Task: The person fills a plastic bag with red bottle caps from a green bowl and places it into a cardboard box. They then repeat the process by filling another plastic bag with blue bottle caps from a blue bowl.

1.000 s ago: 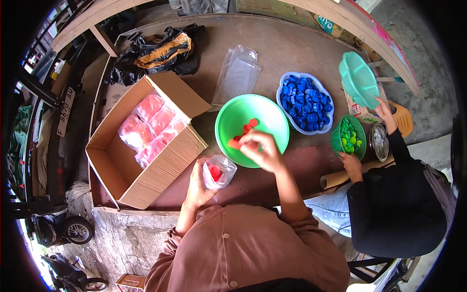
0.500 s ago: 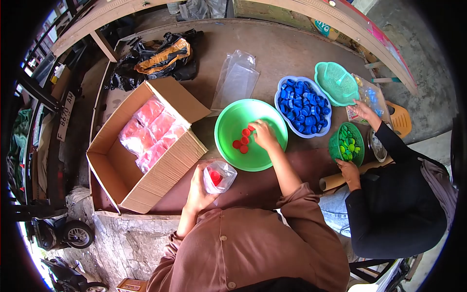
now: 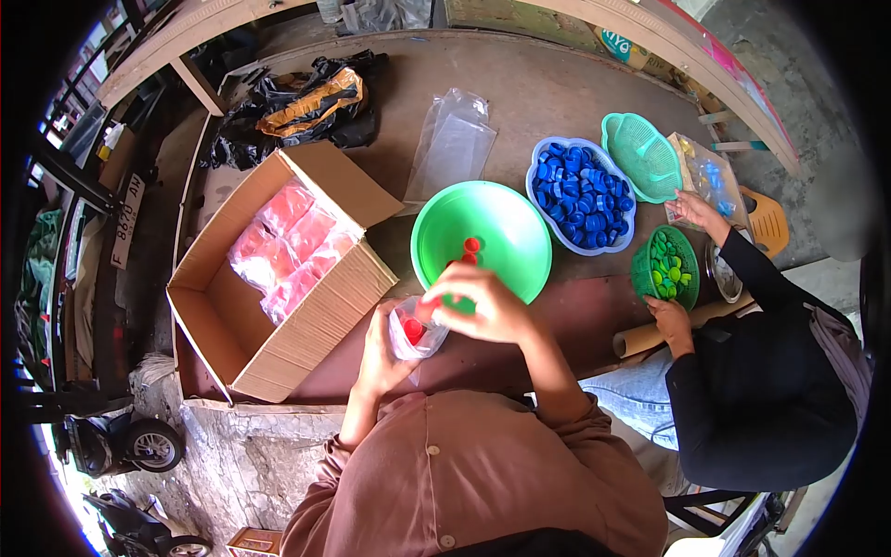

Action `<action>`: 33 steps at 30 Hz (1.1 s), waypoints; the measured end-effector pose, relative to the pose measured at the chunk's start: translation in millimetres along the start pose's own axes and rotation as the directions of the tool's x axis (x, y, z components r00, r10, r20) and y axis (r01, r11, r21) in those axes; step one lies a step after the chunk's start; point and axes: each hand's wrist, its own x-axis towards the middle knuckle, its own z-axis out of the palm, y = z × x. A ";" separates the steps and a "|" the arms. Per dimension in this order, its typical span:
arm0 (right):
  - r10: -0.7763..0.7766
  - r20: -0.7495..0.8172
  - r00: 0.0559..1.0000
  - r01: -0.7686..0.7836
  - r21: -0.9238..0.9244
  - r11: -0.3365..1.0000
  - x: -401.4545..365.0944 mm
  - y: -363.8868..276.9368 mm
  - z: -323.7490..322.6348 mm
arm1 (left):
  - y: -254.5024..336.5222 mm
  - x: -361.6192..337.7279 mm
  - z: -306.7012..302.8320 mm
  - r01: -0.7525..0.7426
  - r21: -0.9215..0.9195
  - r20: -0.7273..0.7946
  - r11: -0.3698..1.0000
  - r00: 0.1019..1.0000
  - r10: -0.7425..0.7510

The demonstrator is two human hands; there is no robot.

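My left hand (image 3: 378, 360) is closed around a small clear plastic bag (image 3: 429, 347), its mouth open upward. Inside it sits a red bottle cap (image 3: 413, 329). My right hand (image 3: 489, 310) is just beside the bag's mouth, partly over the near rim of the green basin (image 3: 483, 206). Its fingers pinch a red cap (image 3: 429, 309), slightly blurred. A few other red caps (image 3: 471, 245) show in the basin, partly hidden behind this hand.
To the left stands an open cardboard box (image 3: 316, 343) with packed bags of red caps (image 3: 288, 223). Right of the basin are a basin of blue caps (image 3: 580, 200) and a basket of green caps (image 3: 670, 265), held by another person (image 3: 761, 390). Flat plastic bags (image 3: 453, 139) lie behind.
My right hand has moved from inside the green basin toward the bag, carrying a red cap. Fewer red caps are visible in the basin. My left hand stays at the bag.
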 end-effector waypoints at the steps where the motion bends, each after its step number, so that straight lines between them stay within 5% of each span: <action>1: -0.056 0.019 0.998 0.056 -0.014 0.998 -1.3 -2.1 3.6 | -0.1 0.2 0.6 -0.001 -0.015 -0.011 1.000 1.000 0.001; 2: -0.111 0.040 0.993 0.112 -0.026 0.993 -2.1 -3.5 5.7 | -0.9 0.1 0.1 -0.005 -0.014 -0.009 1.000 1.000 0.005; 4: 0.137 -0.083 0.987 -0.134 0.036 0.990 -1.0 9.9 -2.1 | -2.6 -2.0 -1.1 -0.039 0.022 0.000 0.999 0.999 0.039; 6: 0.345 -0.343 0.874 -0.365 0.005 0.931 -3.7 61.7 -0.8 | -3.0 -4.2 -1.2 -0.037 0.016 0.004 0.999 0.999 0.037; 8: 0.334 -0.392 0.857 -0.469 -0.324 0.822 -18.9 117.1 3.9 | -2.4 -3.3 -2.1 -0.045 0.012 0.011 0.999 0.999 0.045; 9: 0.434 -0.383 0.815 -0.554 -0.297 0.778 -17.1 117.9 7.1 | -1.0 -2.7 -2.1 -0.047 0.024 0.015 0.999 0.999 0.047; 14: 0.503 -0.354 0.789 -0.609 -0.558 0.563 -12.2 138.9 39.0 | -1.1 -4.9 2.8 0.030 -0.013 0.008 0.999 1.000 -0.030; 18: 0.473 -0.423 0.773 -0.633 -0.560 0.534 -19.6 149.7 38.2 | -2.2 -3.9 5.0 0.006 -0.017 0.006 1.000 1.000 -0.006; 22: 0.392 -0.485 0.782 -0.594 -0.386 0.706 -22.0 115.8 24.3 | -9.3 -5.6 6.2 -0.001 -0.002 -0.009 1.000 1.000 0.001; 24: 0.278 -0.546 0.790 -0.290 0.066 0.955 -16.9 86.0 18.8 | -11.8 -5.6 6.3 -0.012 0.001 -0.007 1.000 1.000 0.012; 28: 0.104 -0.320 0.942 -0.070 0.114 0.991 -15.0 -1.5 2.5 | -10.5 -7.1 6.4 -0.026 0.017 -0.006 1.000 1.000 0.026; 33: -0.132 -0.137 0.982 0.101 -0.210 0.972 -23.9 -8.5 32.4 | -1.4 -4.9 7.4 0.019 -0.074 -0.012 0.997 1.000 -0.020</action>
